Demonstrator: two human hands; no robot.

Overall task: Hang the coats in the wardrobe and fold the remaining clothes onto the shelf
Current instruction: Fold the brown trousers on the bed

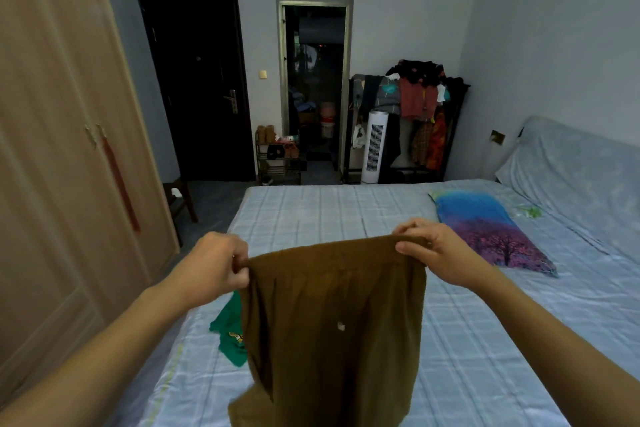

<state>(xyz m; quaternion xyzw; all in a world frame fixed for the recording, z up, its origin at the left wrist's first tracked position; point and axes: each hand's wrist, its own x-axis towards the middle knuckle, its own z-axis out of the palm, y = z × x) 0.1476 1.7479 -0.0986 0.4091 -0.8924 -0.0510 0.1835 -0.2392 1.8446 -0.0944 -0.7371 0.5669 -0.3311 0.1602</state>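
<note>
A brown fleecy garment (332,329) hangs spread out above the bed, held up by its top edge. My left hand (216,263) pinches its left corner and my right hand (433,250) grips its right corner. Behind the brown garment a green garment (230,329) lies on the bed, partly hidden. The wardrobe (62,149) stands at the left with its light wooden doors closed.
The bed (485,340) has a pale blue checked sheet and a blue-and-purple pillow (491,229). A small wooden stool (180,198) stands by the wardrobe. At the far wall are a dark door, a shoe rack, a white tower fan (374,146) and a laden clothes rack (415,114).
</note>
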